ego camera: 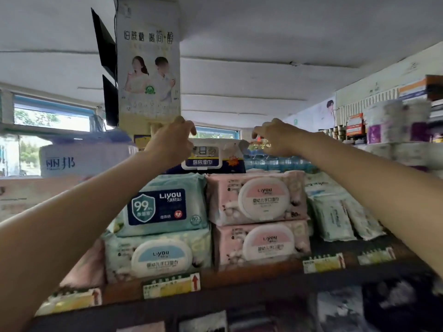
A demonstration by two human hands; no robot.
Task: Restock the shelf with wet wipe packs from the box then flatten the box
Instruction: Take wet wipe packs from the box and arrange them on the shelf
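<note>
A dark-blue and white wet wipe pack with a white flip lid [206, 156] is seen lying on top of the stacked pastel wipe packs on the brown wooden shelf [239, 275], directly above the teal "99" pack [163, 207] and the upper pink pack [257, 200]. The left hand [171, 140] is held at the top left corner of that blue pack, fingers curled, though an actual grip cannot be confirmed. The right hand [275, 137] is raised just right of the pack, fingers loosely curled, apparently holding nothing.
</note>
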